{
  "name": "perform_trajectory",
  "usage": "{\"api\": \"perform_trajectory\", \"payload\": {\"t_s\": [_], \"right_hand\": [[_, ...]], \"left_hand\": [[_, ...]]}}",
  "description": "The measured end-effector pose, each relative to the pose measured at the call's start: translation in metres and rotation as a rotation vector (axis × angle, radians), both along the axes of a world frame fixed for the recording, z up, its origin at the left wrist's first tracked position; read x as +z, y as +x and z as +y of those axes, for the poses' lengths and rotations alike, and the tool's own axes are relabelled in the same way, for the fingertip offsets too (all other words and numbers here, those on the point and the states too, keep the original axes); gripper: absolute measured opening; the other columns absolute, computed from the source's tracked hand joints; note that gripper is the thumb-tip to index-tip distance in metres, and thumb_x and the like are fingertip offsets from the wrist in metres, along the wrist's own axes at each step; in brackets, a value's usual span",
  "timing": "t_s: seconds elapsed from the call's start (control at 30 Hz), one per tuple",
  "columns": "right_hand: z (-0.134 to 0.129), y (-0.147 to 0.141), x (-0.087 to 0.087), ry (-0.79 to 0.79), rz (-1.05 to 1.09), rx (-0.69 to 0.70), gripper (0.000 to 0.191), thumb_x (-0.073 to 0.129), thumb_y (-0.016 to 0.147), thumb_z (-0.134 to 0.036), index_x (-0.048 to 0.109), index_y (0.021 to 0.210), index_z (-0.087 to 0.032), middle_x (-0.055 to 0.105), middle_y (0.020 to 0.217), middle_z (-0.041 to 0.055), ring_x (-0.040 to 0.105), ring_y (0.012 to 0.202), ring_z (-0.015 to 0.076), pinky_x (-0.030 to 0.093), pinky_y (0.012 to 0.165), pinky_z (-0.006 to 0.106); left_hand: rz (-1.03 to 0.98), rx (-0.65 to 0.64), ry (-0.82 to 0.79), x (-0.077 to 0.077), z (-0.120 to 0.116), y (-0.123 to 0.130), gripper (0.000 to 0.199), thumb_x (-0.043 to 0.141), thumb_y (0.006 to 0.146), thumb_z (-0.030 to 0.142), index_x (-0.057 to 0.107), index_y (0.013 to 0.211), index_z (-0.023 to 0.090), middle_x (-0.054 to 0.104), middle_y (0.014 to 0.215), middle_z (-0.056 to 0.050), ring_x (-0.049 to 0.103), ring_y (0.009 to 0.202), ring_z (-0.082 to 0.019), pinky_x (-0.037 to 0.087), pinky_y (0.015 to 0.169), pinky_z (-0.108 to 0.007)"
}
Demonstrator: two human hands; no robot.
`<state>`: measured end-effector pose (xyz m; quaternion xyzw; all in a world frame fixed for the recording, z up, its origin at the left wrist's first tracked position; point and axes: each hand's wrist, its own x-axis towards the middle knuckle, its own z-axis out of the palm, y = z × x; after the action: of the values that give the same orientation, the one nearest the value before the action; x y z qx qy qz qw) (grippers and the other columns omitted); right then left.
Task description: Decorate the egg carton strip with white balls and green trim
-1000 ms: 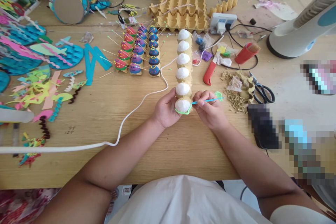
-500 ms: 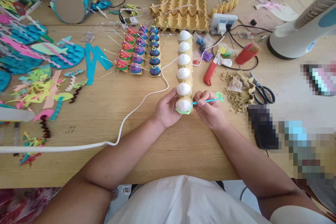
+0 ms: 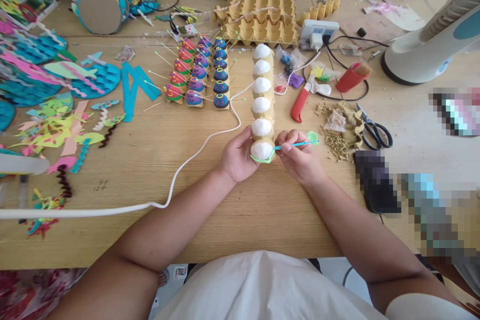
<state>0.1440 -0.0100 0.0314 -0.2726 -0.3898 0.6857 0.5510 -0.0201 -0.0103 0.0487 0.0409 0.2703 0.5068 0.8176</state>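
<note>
A strip of egg carton (image 3: 270, 110) lies lengthwise in front of me, its row of cups topped with white domes. My left hand (image 3: 238, 156) grips the near end of this strip from the left side. Around the base of the nearest white dome (image 3: 261, 150) runs a light green band (image 3: 263, 161). My right hand (image 3: 298, 155) pinches a thin blue stick (image 3: 298, 144), whose left tip meets the right edge of that nearest cup. Just beyond the right fingers lies a piece of light green clay (image 3: 312, 137).
Painted egg-carton caterpillars (image 3: 195, 75) with pins stand behind on the left. Scissors (image 3: 375, 127), a red-handled tool (image 3: 300, 105) and crumbled scraps (image 3: 333, 142) lie to the right. A white cable (image 3: 172, 185) crosses the table. Uncut egg cartons (image 3: 258, 20) sit at the back.
The carton strip has shifted very slightly left at its far end. Both hands keep nearly the same place and grip.
</note>
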Motion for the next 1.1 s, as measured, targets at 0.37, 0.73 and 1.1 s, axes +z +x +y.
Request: {"api": "perform_trajectory", "payload": {"t_s": [0.37, 0.73, 1.1], "right_hand": [[-0.0007, 0.0008, 0.0014, 0.015, 0.036, -0.022, 0.033, 0.096, 0.072, -0.028, 0.064, 0.069, -0.021, 0.062, 0.074, -0.003, 0.055, 0.065, 0.0096, 0.04, 0.061, 0.025], [-0.0025, -0.0005, 0.0023, 0.005, 0.005, 0.023, 0.038, 0.095, 0.072, -0.034, 0.06, 0.07, -0.022, 0.06, 0.074, -0.0028, 0.052, 0.065, 0.0105, 0.042, 0.062, 0.027], [-0.0025, -0.0009, 0.0038, -0.011, 0.021, 0.016, 0.037, 0.096, 0.072, -0.032, 0.06, 0.068, -0.021, 0.06, 0.074, -0.0031, 0.054, 0.065, 0.0099, 0.04, 0.062, 0.026]], "left_hand": [[0.0, -0.011, 0.021, -0.0011, -0.0001, -0.0002, 0.04, 0.037, 0.111, 0.028, 0.072, 0.094, 0.016, 0.077, 0.083, -0.004, 0.073, 0.068, -0.016, 0.055, 0.064, -0.027], [-0.016, -0.021, 0.027, -0.0028, -0.0002, -0.0008, 0.041, 0.038, 0.111, 0.027, 0.071, 0.091, 0.015, 0.075, 0.081, -0.004, 0.071, 0.066, -0.014, 0.055, 0.061, -0.026], [0.015, -0.029, 0.01, -0.0008, -0.001, -0.0009, 0.034, 0.045, 0.109, 0.028, 0.07, 0.09, 0.016, 0.074, 0.08, -0.002, 0.07, 0.065, -0.015, 0.054, 0.059, -0.027]]}}
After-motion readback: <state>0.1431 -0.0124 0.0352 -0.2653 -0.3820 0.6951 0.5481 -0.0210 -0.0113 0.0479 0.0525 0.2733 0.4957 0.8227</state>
